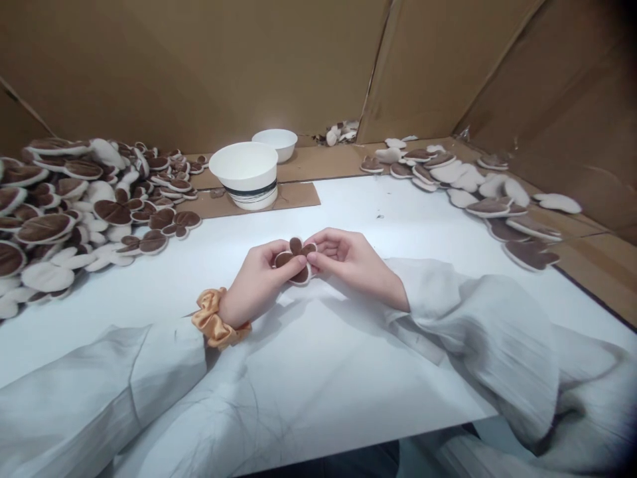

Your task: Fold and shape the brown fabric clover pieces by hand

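Note:
A small brown fabric piece with a white edge and rounded lobes [299, 273] is held up between both hands over the white board. My left hand [261, 275], with an orange scrunchie [219, 320] at the wrist, pinches its left side, the thumb lying across the brown face. From the right, my right hand [351, 262] pinches the piece's right lobe between thumb and fingertips. The fingers behind the piece are partly hidden.
A large heap of similar brown and white pieces [44, 228] lies at the left, a looser pile [465, 176] at the back right. Behind my hands stand a white tub with dark bands [243, 166] and a smaller white bowl [281, 143], before cardboard walls [199, 66].

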`<state>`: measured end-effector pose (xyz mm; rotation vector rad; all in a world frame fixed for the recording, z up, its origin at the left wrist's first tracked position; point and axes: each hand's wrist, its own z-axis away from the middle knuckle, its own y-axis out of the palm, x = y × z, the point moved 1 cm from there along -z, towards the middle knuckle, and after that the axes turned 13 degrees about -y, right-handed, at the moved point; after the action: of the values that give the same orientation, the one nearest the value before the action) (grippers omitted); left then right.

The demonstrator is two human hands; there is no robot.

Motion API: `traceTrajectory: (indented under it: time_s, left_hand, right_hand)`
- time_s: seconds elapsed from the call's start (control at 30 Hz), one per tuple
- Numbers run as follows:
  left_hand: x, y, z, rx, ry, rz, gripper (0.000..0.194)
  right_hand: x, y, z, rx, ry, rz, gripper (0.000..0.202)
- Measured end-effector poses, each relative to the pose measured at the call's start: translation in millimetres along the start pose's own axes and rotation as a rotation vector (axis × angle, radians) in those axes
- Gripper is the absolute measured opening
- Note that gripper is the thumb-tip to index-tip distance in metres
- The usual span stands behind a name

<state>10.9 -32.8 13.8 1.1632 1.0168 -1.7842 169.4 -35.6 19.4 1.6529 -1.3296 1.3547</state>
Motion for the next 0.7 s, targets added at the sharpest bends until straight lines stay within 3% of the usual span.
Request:
traceTrajectory:
  time_s: [0.23, 0.7]
  left_hand:
    - [0.0, 0.1, -0.1, 0.022, -0.045, -0.063, 0.02]
    - [-5.5, -1.5, 2.7, 0.152, 0.047, -0.064, 0.011]
  right_hand:
    - [-0.8, 0.4, -0.6, 0.035, 0.088, -0.007, 0.006]
    - [0.6, -3.6, 0.5, 0.218, 0.156, -0.284, 0.016]
